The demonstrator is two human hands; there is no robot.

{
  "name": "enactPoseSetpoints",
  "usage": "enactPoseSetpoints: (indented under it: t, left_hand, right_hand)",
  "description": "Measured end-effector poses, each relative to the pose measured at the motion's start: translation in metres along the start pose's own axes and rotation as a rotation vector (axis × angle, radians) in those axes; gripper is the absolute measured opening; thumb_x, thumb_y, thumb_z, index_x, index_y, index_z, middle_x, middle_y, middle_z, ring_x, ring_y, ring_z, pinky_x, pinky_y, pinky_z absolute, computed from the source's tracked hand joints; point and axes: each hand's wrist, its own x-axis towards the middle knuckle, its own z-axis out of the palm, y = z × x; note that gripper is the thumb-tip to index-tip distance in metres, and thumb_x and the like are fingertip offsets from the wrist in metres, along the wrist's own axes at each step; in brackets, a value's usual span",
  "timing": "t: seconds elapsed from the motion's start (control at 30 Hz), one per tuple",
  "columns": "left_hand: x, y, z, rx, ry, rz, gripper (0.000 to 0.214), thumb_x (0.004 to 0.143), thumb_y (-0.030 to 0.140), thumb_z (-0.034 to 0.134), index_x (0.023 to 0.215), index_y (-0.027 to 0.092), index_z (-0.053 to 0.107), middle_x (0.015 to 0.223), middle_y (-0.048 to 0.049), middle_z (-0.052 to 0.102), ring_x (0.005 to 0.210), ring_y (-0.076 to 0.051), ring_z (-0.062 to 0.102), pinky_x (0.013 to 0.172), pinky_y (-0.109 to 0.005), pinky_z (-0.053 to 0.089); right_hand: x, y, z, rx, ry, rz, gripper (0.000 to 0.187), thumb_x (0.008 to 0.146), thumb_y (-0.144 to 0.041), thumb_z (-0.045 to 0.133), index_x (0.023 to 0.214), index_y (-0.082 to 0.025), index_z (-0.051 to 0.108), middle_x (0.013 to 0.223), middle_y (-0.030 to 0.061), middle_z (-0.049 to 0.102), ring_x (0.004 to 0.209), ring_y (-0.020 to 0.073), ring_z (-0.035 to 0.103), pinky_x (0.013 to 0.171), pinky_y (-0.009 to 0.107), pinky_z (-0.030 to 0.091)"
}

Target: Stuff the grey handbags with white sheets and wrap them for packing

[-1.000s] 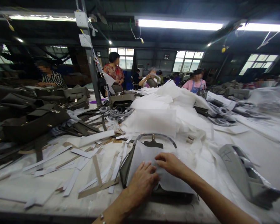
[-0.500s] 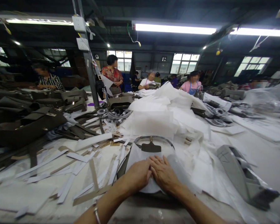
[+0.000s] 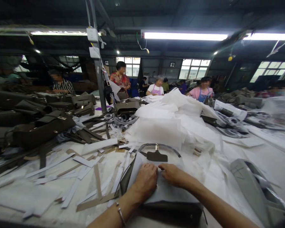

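Note:
A dark olive handbag [image 3: 173, 209] lies in front of me, with a white sheet [image 3: 171, 194] spread over its face. Its wrapped handle [image 3: 142, 146] arches at the far end, above a dark flap [image 3: 157, 156] with a gold-coloured clasp. On the sheet rests my left hand [image 3: 146, 180], fingers curled in; anything inside them is hidden. Just right of it, my right hand [image 3: 173, 175] has its fingers bent together, tips near the left knuckles. Whether it pinches something there cannot be made out. A bracelet circles my left wrist.
White sheets [image 3: 161, 109] are heaped beyond the bag. Paper strips [image 3: 71, 186] litter the left side, near stacked dark bags [image 3: 42, 129]. A grey-green bag piece [image 3: 249, 180] lies at right. A metal post [image 3: 99, 76] rises behind; several people work across the table.
My right hand was flat with fingers stretched beside the left; now its fingers are bent and it sits slightly apart. The sheet's near edge and more of the bag show. The view has shifted.

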Motion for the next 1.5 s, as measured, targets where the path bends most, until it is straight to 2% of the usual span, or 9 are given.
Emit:
enactPoseSetpoints:
  t: [0.13,0.3,0.5,0.77,1.03,1.17,1.3,1.4,1.5]
  left_hand:
    - [0.002,0.001,0.001,0.011,0.033,0.015,0.02,0.085,0.012,0.051,0.102,0.015,0.061,0.104,-0.0097,0.066,0.098,-0.025,0.059,0.093,-0.04,0.046]
    - [0.0,0.001,0.003,0.011,0.124,-0.054,0.017,0.093,0.015,0.047,0.099,0.016,0.063,0.104,-0.0085,0.067,0.104,-0.024,0.06,0.103,-0.044,0.041]
    - [0.005,-0.004,0.011,0.012,0.207,-0.205,0.021,0.095,0.023,0.052,0.109,0.013,0.064,0.121,-0.0133,0.063,0.122,-0.03,0.053,0.111,-0.051,0.033]
    - [0.01,-0.005,0.008,0.04,0.208,-0.251,0.021,0.098,0.028,0.05,0.091,0.018,0.067,0.092,-0.0084,0.067,0.091,-0.027,0.062,0.085,-0.047,0.048]
    - [0.012,-0.007,0.007,0.098,0.234,-0.21,0.022,0.098,0.031,0.05,0.093,0.02,0.068,0.092,-0.0056,0.068,0.096,-0.024,0.061,0.102,-0.051,0.037]
    - [0.013,-0.008,0.005,0.141,0.201,-0.178,0.025,0.1,0.029,0.046,0.095,0.022,0.069,0.088,-0.0052,0.068,0.09,-0.024,0.062,0.093,-0.048,0.041]
    - [0.017,-0.005,-0.001,0.153,0.172,-0.215,0.027,0.099,0.027,0.045,0.091,0.02,0.07,0.086,-0.0081,0.07,0.089,-0.027,0.064,0.088,-0.049,0.043]
    - [0.018,-0.003,-0.003,0.127,0.175,-0.241,0.027,0.097,0.027,0.048,0.088,0.018,0.071,0.086,-0.0097,0.071,0.092,-0.03,0.064,0.09,-0.052,0.042]
    - [0.019,-0.003,-0.002,0.111,0.186,-0.24,0.023,0.096,0.026,0.051,0.086,0.017,0.071,0.087,-0.0104,0.071,0.094,-0.03,0.065,0.091,-0.052,0.042]
  right_hand:
    - [0.022,-0.007,-0.006,-0.11,0.017,0.026,0.014,0.074,-0.012,0.061,0.071,-0.017,0.073,0.08,0.0136,0.075,0.081,0.0285,0.071,0.074,0.034,0.051]
    - [0.012,-0.017,0.019,-0.221,0.248,0.117,0.027,0.092,-0.01,0.044,0.091,-0.015,0.07,0.099,0.0152,0.071,0.096,0.0289,0.065,0.082,0.038,0.046]
    - [-0.003,-0.007,0.034,-0.251,0.393,0.068,0.028,0.101,-0.025,0.044,0.09,-0.021,0.07,0.093,0.0072,0.07,0.095,0.0242,0.061,0.09,0.037,0.04]
    - [-0.001,-0.006,0.022,-0.199,0.284,0.176,0.047,0.104,-0.042,0.035,0.081,-0.021,0.071,0.087,0.008,0.074,0.085,0.0237,0.069,0.072,0.031,0.042]
    - [0.006,0.002,0.018,-0.121,0.187,0.166,0.056,0.102,-0.051,0.029,0.082,-0.022,0.073,0.085,0.0098,0.077,0.081,0.026,0.073,0.067,0.029,0.045]
    - [0.009,0.002,0.016,-0.089,0.179,0.188,0.059,0.102,-0.053,0.026,0.083,-0.024,0.073,0.087,0.0088,0.078,0.085,0.0265,0.074,0.069,0.03,0.048]
    - [0.012,0.003,0.021,-0.071,0.217,0.285,0.045,0.102,-0.047,0.032,0.098,-0.022,0.068,0.086,0.0094,0.076,0.083,0.0281,0.073,0.069,0.034,0.051]
    - [0.014,0.007,0.029,-0.005,0.367,0.333,0.034,0.098,-0.036,0.043,0.124,-0.019,0.057,0.112,0.0131,0.072,0.1,0.0285,0.07,0.08,0.037,0.053]
    - [0.016,0.016,0.037,0.078,0.583,0.261,0.05,0.09,-0.028,0.053,0.139,-0.018,0.046,0.139,0.0158,0.055,0.129,0.03,0.053,0.102,0.042,0.045]
